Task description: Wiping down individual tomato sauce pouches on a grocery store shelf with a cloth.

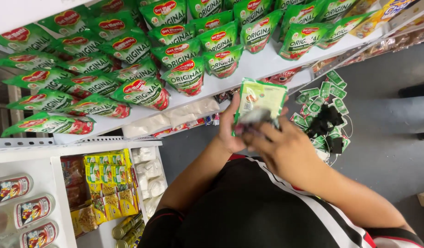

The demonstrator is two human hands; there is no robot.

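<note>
From the head view, you are looking down past your black shirt with white and red stripes at both forearms, which come up from the lower part of the picture and meet in the middle. Your left hand rises from the lower left, fingers curled and clasped round the lower edge of a small green sachet, which stands roughly upright between your hands, just right of the shelf's front edge. Your right hand comes in from the lower right with its back turned up to you, its fingers bent and closed over the sachet's bottom; that bottom end is blurred, so you cannot tell how the fingertips sit on it. To the far left, a white shelf carries rows of green stand-up pouches with red labels, tilted and overlapping. Beneath it a lower shelf holds white packets. Near left, another compartment shows yellow packets, more white packets, and cans lying on their sides. To the right, on the grey floor, a heap of small green sachets lies mixed with something black, well apart from the shelf.
</note>
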